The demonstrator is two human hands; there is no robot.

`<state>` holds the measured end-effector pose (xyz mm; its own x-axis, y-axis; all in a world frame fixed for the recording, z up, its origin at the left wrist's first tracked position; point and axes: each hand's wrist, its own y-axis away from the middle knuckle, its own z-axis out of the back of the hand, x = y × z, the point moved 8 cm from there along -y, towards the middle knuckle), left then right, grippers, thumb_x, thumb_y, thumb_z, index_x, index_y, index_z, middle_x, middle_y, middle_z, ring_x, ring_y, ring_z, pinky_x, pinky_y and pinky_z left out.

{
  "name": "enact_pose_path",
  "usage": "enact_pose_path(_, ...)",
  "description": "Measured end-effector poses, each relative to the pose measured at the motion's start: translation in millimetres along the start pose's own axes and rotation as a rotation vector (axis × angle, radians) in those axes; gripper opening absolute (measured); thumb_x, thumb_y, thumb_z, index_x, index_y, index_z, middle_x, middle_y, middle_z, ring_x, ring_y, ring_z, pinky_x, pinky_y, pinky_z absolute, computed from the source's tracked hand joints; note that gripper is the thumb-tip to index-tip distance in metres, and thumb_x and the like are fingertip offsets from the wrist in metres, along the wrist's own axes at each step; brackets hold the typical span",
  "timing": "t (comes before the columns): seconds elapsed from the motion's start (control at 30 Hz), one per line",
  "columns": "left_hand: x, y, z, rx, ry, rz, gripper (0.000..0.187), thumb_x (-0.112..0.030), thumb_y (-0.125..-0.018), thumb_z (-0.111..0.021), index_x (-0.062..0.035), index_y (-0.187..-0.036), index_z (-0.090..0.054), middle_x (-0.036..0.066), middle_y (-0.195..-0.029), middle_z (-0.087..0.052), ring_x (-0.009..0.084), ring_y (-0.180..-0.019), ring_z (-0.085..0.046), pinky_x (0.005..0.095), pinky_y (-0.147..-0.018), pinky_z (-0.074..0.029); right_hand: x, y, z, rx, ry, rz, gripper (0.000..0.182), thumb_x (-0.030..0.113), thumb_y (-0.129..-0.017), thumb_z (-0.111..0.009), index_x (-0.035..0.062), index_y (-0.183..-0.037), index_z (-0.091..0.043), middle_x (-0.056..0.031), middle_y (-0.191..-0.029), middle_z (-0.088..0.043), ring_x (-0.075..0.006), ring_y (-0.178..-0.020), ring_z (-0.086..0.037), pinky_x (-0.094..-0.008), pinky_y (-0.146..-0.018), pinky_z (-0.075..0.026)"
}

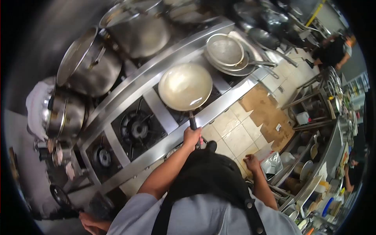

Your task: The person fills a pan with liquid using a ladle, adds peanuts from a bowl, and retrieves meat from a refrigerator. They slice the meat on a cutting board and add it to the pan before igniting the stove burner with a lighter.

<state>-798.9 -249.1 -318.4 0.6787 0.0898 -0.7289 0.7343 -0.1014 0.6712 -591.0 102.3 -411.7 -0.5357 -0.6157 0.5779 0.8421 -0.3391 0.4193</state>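
Observation:
My left hand (192, 138) is wrapped round the dark grip of a large frying pan (185, 87). The pan sits over the stove (158, 109), its pale, glossy inside facing up. At my right side hangs my right hand (252, 162), fingers curled in and nothing showing in them. Closest to it is a foil tray (272, 164) by the shelving. Just beyond the frying pan, a round strainer (225, 49) rests on stacked pans (239, 69) whose handles point right.
Tall metal pots (137, 35) line the back of the stove. A bare burner (138, 127) lies left of the pan. Another person's hand (91, 221) is beside a black skillet (60, 197), lower left. Cardboard (264, 113) covers some floor tiles. A person (333, 51) stands far right.

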Motion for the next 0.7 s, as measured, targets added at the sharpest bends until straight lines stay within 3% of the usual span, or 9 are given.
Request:
enact_pose_path(0.17,12,-5,-6,-0.049,0.102,0.023,0.026,-0.018,-0.087,-0.063,-0.0079,-0.093,-0.040,0.003,-0.058,-0.045,0.0152,-0.041,-0.046,0.0320,-0.035,-0.039,70,89,67,-0.160,-0.054,-0.012,0.031,0.014,-0.077,-0.069,-0.0007,-0.103,-0.061,-0.0180,-0.095,-0.065,-0.0309,-0.092,-0.064,-0.0379,-0.082,-0.050)
enact_pose_path(0.27,32,-23,-10,0.095,0.189,0.042,0.025,-0.023,-0.089,-0.061,-0.0128,-0.097,-0.040,0.003,-0.066,-0.045,0.0142,-0.046,-0.042,0.0296,-0.039,-0.036,86,126,129,-0.314,-0.071,-0.019,0.030,0.014,-0.080,-0.066,-0.0019,-0.105,-0.061,-0.0213,-0.106,-0.063,-0.0344,-0.101,-0.060,-0.0398,-0.087,-0.048)
enact_pose_path(0.33,24,-17,-14,-0.020,0.111,0.021,0.022,-0.024,-0.089,-0.061,-0.0126,-0.096,-0.044,0.000,-0.064,-0.040,0.0126,-0.046,-0.037,0.0304,-0.038,-0.035,95,149,179,-0.494,-0.069,0.048,0.028,0.015,-0.081,-0.065,-0.0011,-0.104,-0.061,-0.0202,-0.105,-0.062,-0.0376,-0.099,-0.059,-0.0407,-0.086,-0.048)
enact_pose_path(0.47,26,-33,-8,0.009,0.018,-0.075,0.027,-0.031,-0.089,-0.063,-0.0102,-0.081,-0.047,-0.001,-0.058,-0.043,0.0111,-0.045,-0.041,0.0301,-0.038,-0.038,107,228,305,-0.827,-0.109,-0.015,0.028,0.015,-0.081,-0.066,0.0026,-0.105,-0.061,-0.0194,-0.101,-0.061,-0.0366,-0.095,-0.059,-0.0401,-0.081,-0.048)
enact_pose_path(0.53,29,-38,-8,0.015,-0.002,-0.076,0.026,-0.030,-0.091,-0.061,-0.0112,-0.079,-0.049,-0.002,-0.057,-0.044,0.0107,-0.046,-0.042,0.0290,-0.039,-0.039,103,292,376,-1.177,0.009,0.119,0.024,0.015,-0.080,-0.067,0.0051,-0.102,-0.062,-0.0161,-0.095,-0.063,-0.0344,-0.089,-0.061,-0.0398,-0.078,-0.049)
enact_pose_path(0.6,37,-64,-7,0.063,0.044,-0.010,0.032,-0.039,-0.091,-0.058,-0.0149,-0.073,-0.048,-0.003,-0.056,-0.040,0.0125,-0.045,-0.040,0.0307,-0.040,-0.038,93,372,441,-1.482,0.093,0.030,0.017,0.014,-0.080,-0.068,0.0066,-0.095,-0.064,-0.0126,-0.088,-0.064,-0.0317,-0.082,-0.062,-0.0382,-0.073,-0.049)
enact_pose_path(0.63,6,17,-30,-0.025,-0.058,0.003,0.028,-0.030,-0.091,-0.057,-0.0094,-0.073,-0.051,-0.001,-0.054,-0.043,0.0126,-0.044,-0.042,0.0301,-0.044,-0.043,86,420,470,-1.672,0.194,-0.095,0.011,0.015,-0.080,-0.068,0.0076,-0.087,-0.066,-0.0116,-0.085,-0.066,-0.0289,-0.078,-0.064,-0.0349,-0.068,-0.049)
enact_pose_path(0.67,14,-2,-25,0.024,-0.093,0.034,0.030,-0.031,-0.093,-0.053,-0.0102,-0.071,-0.050,-0.002,-0.055,-0.043,0.0119,-0.046,-0.044,0.0288,-0.044,-0.042,73,466,498,-1.829,0.326,-0.035,0.014,0.015,-0.085,-0.064,0.0042,-0.093,-0.066,-0.0107,-0.082,-0.065,-0.0206,-0.071,-0.062,-0.0310,-0.063,-0.049)
enact_pose_path(0.7,11,-4,-25,0.032,-0.089,-0.018,0.029,-0.031,-0.093,-0.054,-0.0098,-0.073,-0.052,-0.001,-0.056,-0.045,0.0121,-0.046,-0.044,0.0284,-0.044,-0.042,45,513,528,-1.967,0.250,-0.148,0.016,0.018,-0.088,-0.060,0.0031,-0.092,-0.066,-0.0107,-0.078,-0.064,-0.0193,-0.071,-0.061,-0.0304,-0.064,-0.048)
